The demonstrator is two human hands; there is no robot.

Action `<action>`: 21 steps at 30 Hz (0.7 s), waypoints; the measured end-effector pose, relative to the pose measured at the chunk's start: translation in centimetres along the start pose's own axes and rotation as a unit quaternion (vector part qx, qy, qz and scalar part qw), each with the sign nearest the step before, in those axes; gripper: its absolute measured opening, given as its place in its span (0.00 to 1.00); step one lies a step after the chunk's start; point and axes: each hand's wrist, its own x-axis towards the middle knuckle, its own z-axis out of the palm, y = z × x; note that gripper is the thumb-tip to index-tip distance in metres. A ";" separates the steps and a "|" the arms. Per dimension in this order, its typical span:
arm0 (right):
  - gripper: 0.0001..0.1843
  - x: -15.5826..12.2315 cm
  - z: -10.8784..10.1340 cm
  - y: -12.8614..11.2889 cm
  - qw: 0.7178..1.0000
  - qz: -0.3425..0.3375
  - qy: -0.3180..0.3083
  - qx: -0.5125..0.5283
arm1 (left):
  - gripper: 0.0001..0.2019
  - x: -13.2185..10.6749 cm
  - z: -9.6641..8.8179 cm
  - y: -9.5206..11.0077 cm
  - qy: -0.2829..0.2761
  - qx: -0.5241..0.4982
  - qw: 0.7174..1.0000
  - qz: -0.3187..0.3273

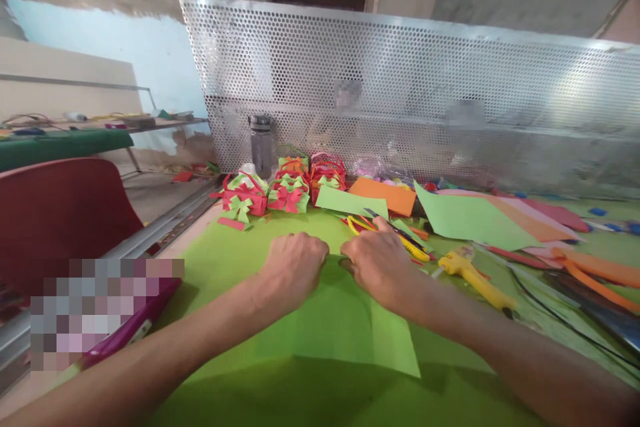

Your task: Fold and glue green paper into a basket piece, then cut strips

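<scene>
A sheet of green paper (345,327) hangs just above the green table cover, its near right corner bent toward me. My left hand (295,270) is closed on the sheet's far edge. A short way to the right, my right hand (377,263) pinches the same edge, thumb side up. Both hands' fingertips are partly hidden behind the knuckles. Just beyond my right hand lie a yellow cutter knife (413,250) and dark-bladed scissors (373,212), partly covered by the hand.
Small red and green paper baskets (290,197) and a grey bottle (261,147) stand at the back. Coloured sheets (470,217) and a yellow glue gun (473,273) with its cable lie to the right. A perforated metal panel (400,80) borders the far side; a red chair (65,220) is left.
</scene>
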 end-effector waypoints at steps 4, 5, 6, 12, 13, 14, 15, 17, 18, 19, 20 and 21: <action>0.10 0.0 0.3 0.4 0.999 0.001 0.039 0.001 | 0.09 0.0 0.1 -0.7 0.008 0.005 1.000 -0.007; 0.10 0.1 0.4 0.5 0.999 0.001 0.045 0.000 | 0.10 0.0 0.1 -0.9 0.009 0.007 1.000 -0.009; 0.11 0.1 0.4 0.6 0.999 0.001 0.047 -0.003 | 0.11 0.0 0.1 -1.1 0.010 0.009 1.000 -0.011; 0.12 0.2 0.9 0.2 0.999 -0.007 0.045 0.001 | 0.14 -0.1 0.0 -0.9 0.013 0.019 1.000 -0.021; 0.12 0.2 1.2 0.2 0.998 -0.011 0.054 0.003 | 0.14 -0.1 -0.1 -0.9 0.015 0.019 0.999 -0.022; 0.12 0.2 1.4 0.2 0.998 -0.015 0.064 0.004 | 0.14 -0.2 0.0 -0.9 0.016 0.018 0.999 -0.022; 0.11 0.1 1.6 0.2 0.997 -0.017 0.073 0.004 | 0.14 -0.2 0.0 -0.9 0.018 0.017 0.999 -0.022; 0.11 0.0 1.8 0.2 0.996 -0.024 0.090 0.007 | 0.13 -0.2 0.1 -0.9 0.024 0.013 0.999 -0.020; 0.11 0.0 1.9 0.3 0.995 -0.028 0.096 0.009 | 0.12 -0.2 0.2 -0.9 0.027 0.010 0.999 -0.020; 0.12 -0.1 1.9 0.3 0.995 -0.031 0.098 0.012 | 0.12 -0.2 0.3 -1.0 0.031 0.006 0.999 -0.019; 0.13 -0.1 1.8 0.4 0.994 -0.033 0.098 0.015 | 0.12 -0.2 0.4 -1.0 0.036 0.002 0.999 -0.018; 0.14 -0.1 1.7 0.5 0.994 -0.035 0.098 0.018 | 0.12 -0.2 0.4 -1.1 0.040 -0.004 0.999 -0.018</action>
